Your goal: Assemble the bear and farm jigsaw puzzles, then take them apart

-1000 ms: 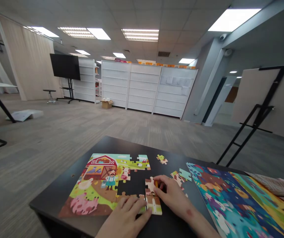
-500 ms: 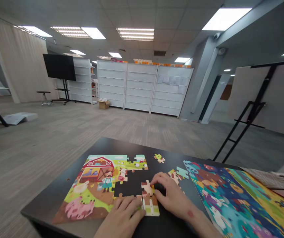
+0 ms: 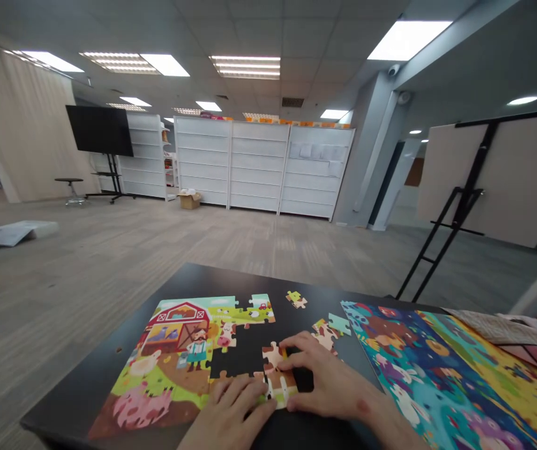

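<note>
A partly assembled farm jigsaw puzzle (image 3: pixel 155 369), with a barn, a farmer and a pig, lies on the black table. It has a gap in its middle and a notch in its top edge. My left hand (image 3: pixel 230 409) rests flat over its lower edge, fingertips on the bottom pieces. At the lower right corner, my right hand (image 3: pixel 319 375) has its fingers and thumb bent around the right side of the jigsaw pieces (image 3: pixel 272 362), which show brown cow patches and a white fence. Part of these pieces is hidden by the fingers.
Loose puzzle pieces (image 3: pixel 296 299) lie toward the far edge, with more loose pieces (image 3: pixel 338 324) beyond my right hand. Colourful picture sheets (image 3: pixel 418 369) cover the table's right side, beside cloth (image 3: pixel 507 328). An easel board (image 3: pixel 465 181) stands beyond.
My right thumb has moved down toward the lower right corner of the fence piece, while the fingers stay by the cow-patch piece. My left hand stays on the lower edge. The view has shifted slightly.
</note>
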The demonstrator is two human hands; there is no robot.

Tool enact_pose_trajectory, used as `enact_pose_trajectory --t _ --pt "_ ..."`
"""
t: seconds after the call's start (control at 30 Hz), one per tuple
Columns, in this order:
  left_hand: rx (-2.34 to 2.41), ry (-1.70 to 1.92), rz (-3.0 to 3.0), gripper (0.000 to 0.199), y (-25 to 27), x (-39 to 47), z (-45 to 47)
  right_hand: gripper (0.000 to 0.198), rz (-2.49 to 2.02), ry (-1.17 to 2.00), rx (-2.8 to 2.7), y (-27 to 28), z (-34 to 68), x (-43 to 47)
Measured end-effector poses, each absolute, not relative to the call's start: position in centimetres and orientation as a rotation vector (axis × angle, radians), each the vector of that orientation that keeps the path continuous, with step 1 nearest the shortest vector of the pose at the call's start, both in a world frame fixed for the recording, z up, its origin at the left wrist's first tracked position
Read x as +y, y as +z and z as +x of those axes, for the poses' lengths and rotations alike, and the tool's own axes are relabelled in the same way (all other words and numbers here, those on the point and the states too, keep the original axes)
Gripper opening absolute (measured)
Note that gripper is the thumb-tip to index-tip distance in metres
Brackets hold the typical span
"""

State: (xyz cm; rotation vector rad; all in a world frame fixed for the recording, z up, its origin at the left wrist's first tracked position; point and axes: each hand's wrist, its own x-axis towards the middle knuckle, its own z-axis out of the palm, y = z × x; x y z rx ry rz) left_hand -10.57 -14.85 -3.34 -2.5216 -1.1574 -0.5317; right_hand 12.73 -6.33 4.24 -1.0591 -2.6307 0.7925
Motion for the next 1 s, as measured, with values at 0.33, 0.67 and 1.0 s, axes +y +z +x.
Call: enact_pose_trajectory --t 0.33,0.67,1.0 --pt "-1.394 -0.516 -2.559 0.035 -4.5 -15.3 -10.6 0.040 -0.956 0.715 -2.687 4.2 12.4 -6.4" --pt "-1.239 -0.431 -2.552 0.037 -4.0 -14.9 -10.8 0.027 -0.932 0.726 -2.673 3.5 12.5 -6.2" --pt "-1.176 -0.506 -2.539 0.039 -4.8 -14.5 -11.3 0.029 -0.927 0.650 -2.554 3.1 11.9 -6.6"
